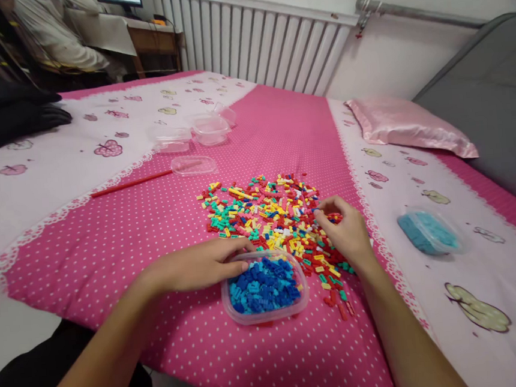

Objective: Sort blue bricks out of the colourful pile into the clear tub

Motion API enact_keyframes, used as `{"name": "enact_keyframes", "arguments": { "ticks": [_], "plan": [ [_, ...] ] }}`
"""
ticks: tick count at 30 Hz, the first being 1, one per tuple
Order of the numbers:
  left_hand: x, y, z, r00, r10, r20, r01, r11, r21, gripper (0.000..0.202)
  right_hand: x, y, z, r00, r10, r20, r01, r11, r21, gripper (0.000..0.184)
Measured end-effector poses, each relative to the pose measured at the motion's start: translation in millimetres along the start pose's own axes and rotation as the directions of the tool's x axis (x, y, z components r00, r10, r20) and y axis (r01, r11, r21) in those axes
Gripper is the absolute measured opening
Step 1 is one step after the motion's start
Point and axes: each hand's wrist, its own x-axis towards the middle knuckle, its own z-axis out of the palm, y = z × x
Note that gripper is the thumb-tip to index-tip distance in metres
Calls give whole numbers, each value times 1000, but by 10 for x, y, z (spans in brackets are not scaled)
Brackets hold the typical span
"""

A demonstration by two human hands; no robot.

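A clear plastic container [268,318] filled with blue and light-blue building bricks [263,284] stands on the pink bedspread in front of me. My left hand [212,262] holds its back left rim, the thumb over the edge and the fingers partly hidden behind it. Beyond the container spreads a loose pile of small building bricks [278,213] in red, yellow, green, pink, white and blue. At the right side of that pile, my right hand [345,228] pinches a small blue brick [316,210] between thumb and forefinger. Its other fingers curl above the red bricks.
Another container [428,233] of light-blue pieces sits at the right. Clear tubs [209,128], a lid [193,165] and a red stick [133,183] lie further back. A pink pillow [408,126], dark clothing [11,109], a radiator [253,34] and a seated person [63,36] are around the bed.
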Motion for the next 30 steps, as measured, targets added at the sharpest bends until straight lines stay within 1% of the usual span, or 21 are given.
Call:
{"name": "enact_keyframes", "arguments": {
  "ticks": [6,10,11,12,13,14,15,16,17,18,19,20,21,22,23,24,25,26,27,29,30],
  "plan": [
    [-6,-20,9,1000,14,-15,-14,1000,-17,41,-22,9,12,996,58,62,-58,998,5,12],
    [-5,-19,11,1000,14,-15,-14,1000,-12,41,-17,-32,2,997,50,54,-50,999,-4,13],
    [-4,-17,10,1000,15,-12,-15,1000,-9,41,-27,-79,-6,996,43,80,-45,999,24,14],
    [-2,-15,10,1000,13,-9,-13,1000,-7,41,-45,-142,-16,991,29,134,-38,997,68,16],
    [-1,-12,9,1000,7,-6,-7,1000,-8,41,-70,-220,-29,976,1,217,-31,990,134,17],
    [0,-8,8,1000,0,-2,0,1000,-13,41,-99,-307,-43,945,-46,323,-25,977,214,17],
    [0,-5,8,1000,-4,0,4,1000,-20,40,-131,-394,-58,903,-113,414,1,965,262,16],
    [-1,-3,8,1000,-4,1,4,1000,-27,40,-160,-472,-72,858,-191,477,48,954,295,15],
    [-2,-1,7,1000,1,-2,-1,999,-32,40,-182,-532,-85,796,-261,546,84,941,327,15],
    [-3,-1,7,1000,7,-7,-8,999,-34,40,-195,-566,-95,747,-307,590,103,930,354,16],
    [-3,-1,8,1000,15,-12,-16,999,-34,40,-196,-569,-102,723,-323,611,101,924,369,18],
    [-3,-3,8,1000,21,-15,-22,999,-32,41,-186,-539,-103,730,-310,610,85,926,369,20],
    [-2,-5,8,1000,24,-14,-25,999,-30,41,-166,-480,-99,769,-268,580,64,936,347,23],
    [0,-7,7,1000,26,-13,-26,999,-28,42,-139,-397,-90,831,-205,517,46,952,303,25],
    [2,-8,7,1000,26,-11,-27,999,-27,42,-109,-299,-75,892,-144,430,45,972,231,28],
    [4,-8,7,1000,25,-9,-25,999,-26,42,-80,-194,-57,944,-98,314,60,990,129,29],
    [6,-8,7,1000,21,-10,-21,999,-25,42,-56,-93,-36,973,-84,213,87,996,-6,29],
    [7,-7,7,1000,15,-12,-16,1000,-25,42,-38,-1,-12,982,-102,157,126,981,-146,29],
    [7,-5,7,1000,9,-15,-10,1000,-25,42,-28,76,11,980,-121,160,157,959,-238,29],
    [7,-2,8,1000,1,-20,-1,1000,-28,42,-27,176,52,972,-133,195,188,936,-299,28],
    [6,-1,10,1000,-1,-22,0,1000,-29,42,-32,201,67,967,-134,219,198,933,-302,28]
  ]
}}
